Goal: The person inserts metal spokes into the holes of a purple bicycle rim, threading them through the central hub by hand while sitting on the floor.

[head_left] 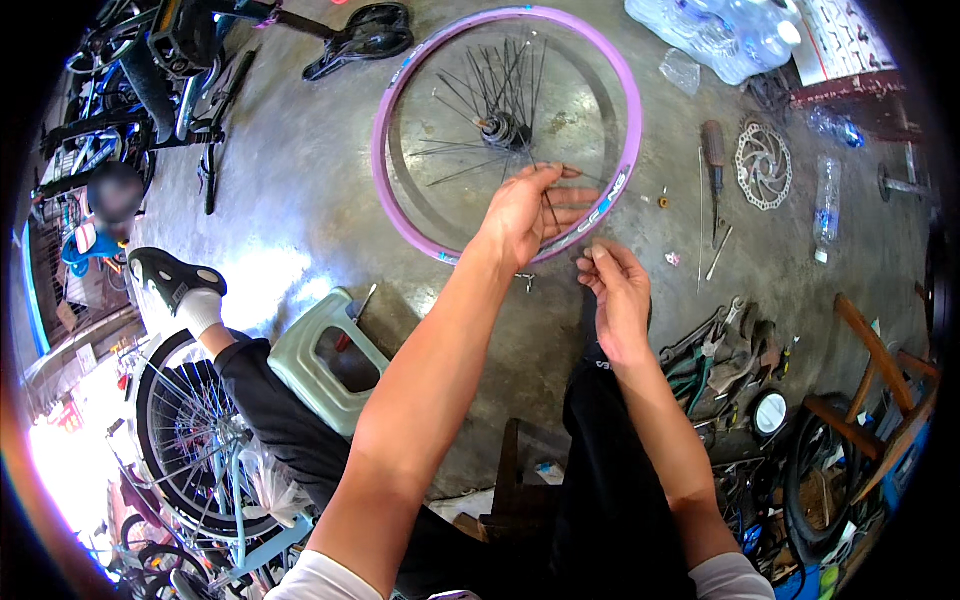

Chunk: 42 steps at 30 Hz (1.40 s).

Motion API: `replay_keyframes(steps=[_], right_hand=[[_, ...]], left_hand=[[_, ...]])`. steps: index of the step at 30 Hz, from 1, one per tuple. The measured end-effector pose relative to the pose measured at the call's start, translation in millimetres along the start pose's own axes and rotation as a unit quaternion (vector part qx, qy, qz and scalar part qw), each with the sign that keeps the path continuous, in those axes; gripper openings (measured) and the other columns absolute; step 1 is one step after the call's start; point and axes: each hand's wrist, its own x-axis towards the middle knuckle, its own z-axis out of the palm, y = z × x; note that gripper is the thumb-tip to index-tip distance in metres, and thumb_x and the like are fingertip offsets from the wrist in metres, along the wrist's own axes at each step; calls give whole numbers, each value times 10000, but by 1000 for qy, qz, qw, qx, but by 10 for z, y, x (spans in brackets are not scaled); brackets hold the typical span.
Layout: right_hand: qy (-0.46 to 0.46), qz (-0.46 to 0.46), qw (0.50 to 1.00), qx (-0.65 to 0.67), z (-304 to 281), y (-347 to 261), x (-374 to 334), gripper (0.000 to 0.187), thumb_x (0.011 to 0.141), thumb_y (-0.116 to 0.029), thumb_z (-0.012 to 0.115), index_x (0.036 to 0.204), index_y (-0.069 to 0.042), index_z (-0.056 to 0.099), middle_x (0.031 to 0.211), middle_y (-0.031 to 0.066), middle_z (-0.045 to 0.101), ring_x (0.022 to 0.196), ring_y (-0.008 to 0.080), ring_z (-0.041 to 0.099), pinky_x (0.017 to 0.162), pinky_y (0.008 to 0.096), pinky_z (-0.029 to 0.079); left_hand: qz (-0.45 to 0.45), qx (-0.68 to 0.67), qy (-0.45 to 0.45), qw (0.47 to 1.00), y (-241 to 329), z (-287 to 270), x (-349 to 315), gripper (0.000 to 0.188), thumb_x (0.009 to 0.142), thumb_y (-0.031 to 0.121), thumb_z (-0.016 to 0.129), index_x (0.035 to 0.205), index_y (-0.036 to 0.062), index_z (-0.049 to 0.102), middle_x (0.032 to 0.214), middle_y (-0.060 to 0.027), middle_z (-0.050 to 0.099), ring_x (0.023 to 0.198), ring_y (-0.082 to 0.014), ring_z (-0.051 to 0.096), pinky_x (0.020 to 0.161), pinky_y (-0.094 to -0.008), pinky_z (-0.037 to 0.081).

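A purple bicycle rim (381, 165) lies on the floor ahead of me. Inside it, a dark hub (505, 130) bristles with loose-ended black spokes (490, 85). My left hand (522, 212) reaches over the rim's near edge, its fingers stretched out and apart; a thin spoke crosses in front of them. Just outside the rim's lower right, my right hand (618, 295) has thumb and forefinger pressed together. Whatever it pinches is too small to make out. A small metal tool (527, 281) lies below the rim.
Right of the rim are a screwdriver (713, 165), a brake disc (763, 166) and a plastic bottle (827, 205). Pliers (705, 365) and other tools lie nearer. A pale green stool (300, 375) stands left of my arm, beside a bicycle wheel (150, 415). A black saddle (375, 35) is at upper left.
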Motion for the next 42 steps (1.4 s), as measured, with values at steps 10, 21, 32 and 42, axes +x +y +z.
replay_keyframes(steps=[10,21,32,42], right_hand=[[10,-27,998,61,90,-92,-124,223,950,-85,689,1149,9,652,984,79,711,877,164,693,742,278,529],[10,-20,998,65,104,-32,-91,215,937,-76,703,1122,24,659,981,97,712,861,181,704,765,305,560],[-1,-7,996,89,109,-27,-98,229,946,-73,688,1144,33,644,1001,103,711,888,190,699,793,312,564],[-7,-1,992,129,93,17,-67,221,946,-57,682,1144,29,638,1027,113,714,894,190,698,804,311,572]], left_hand=[[31,-11,28,999,11,290,201,313,1058,239,388,1268,46,516,1165,-228,697,1009,-309,691,900,-413,526],[38,4,32,999,-17,268,185,308,1061,252,397,1261,57,529,1169,-217,698,1028,-300,682,920,-410,520],[32,-5,29,999,-10,261,174,289,1064,271,427,1237,70,541,1183,-223,696,982,-271,697,906,-384,541],[30,0,30,999,-6,264,166,288,1069,275,419,1236,78,546,1166,-212,709,970,-254,700,896,-376,532]])
